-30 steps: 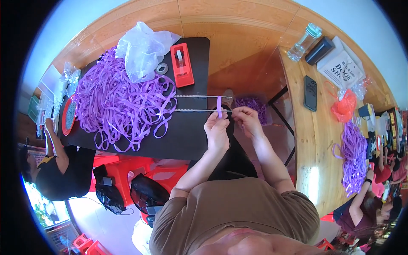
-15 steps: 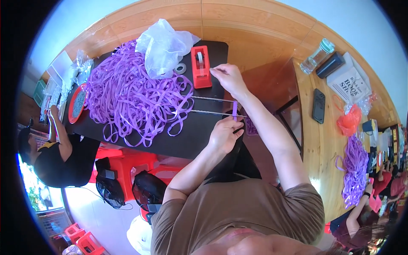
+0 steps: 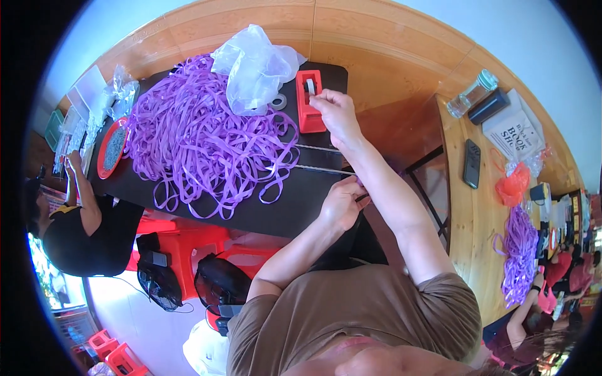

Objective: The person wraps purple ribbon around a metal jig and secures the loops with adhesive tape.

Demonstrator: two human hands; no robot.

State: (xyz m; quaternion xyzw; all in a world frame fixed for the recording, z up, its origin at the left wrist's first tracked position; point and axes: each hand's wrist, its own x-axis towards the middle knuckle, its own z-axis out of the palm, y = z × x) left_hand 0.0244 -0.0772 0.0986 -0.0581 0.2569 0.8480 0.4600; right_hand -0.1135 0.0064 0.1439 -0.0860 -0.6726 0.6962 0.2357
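Black table, rods pointing sideways, left hand pinching ribbon, right hand, grip unclear

The view is bright, bending toward dark corners.

1 left hand and 1 right hand make 2; 1 black table and 1 wooden table make 2. There are 2 thin rods, 1 tape dispenser, 1 loose tape roll, 1 large ribbon heap, 1 smaller ribbon bundle, 1 red dish, 1 clear bottle and 1 dark cylinder.
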